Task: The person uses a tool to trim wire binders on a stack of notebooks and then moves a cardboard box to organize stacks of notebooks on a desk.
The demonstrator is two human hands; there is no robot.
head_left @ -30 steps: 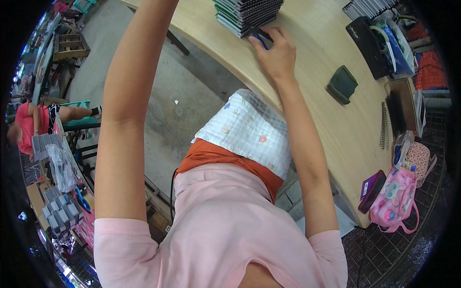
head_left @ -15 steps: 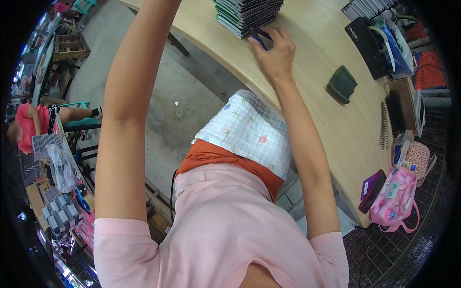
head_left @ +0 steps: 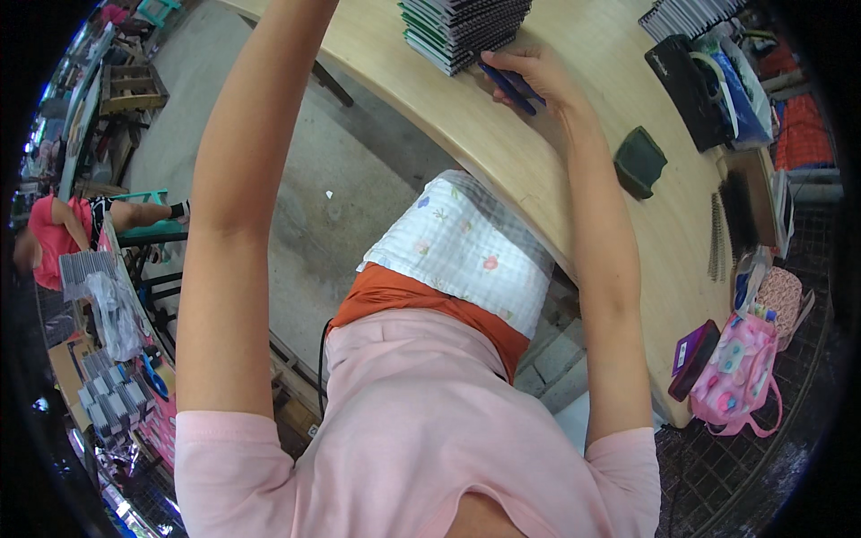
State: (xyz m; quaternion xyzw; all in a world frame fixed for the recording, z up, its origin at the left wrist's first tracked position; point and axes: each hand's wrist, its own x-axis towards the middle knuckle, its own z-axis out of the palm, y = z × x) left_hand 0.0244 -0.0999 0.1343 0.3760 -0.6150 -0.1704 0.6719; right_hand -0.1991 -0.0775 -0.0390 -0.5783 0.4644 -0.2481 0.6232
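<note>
While the right hand [head_left: 531, 73] pinches a blue pen [head_left: 507, 87] beside the notebook stack [head_left: 462, 29] at the table's [head_left: 574, 152] far edge, brace the wrist on the wood, I'd say. Left hand runs out of frame, grip unknown. Containers: pink backpack [head_left: 737, 375] off the table's right end (contents hidden), bags [head_left: 717, 76] at the far right corner.
</note>
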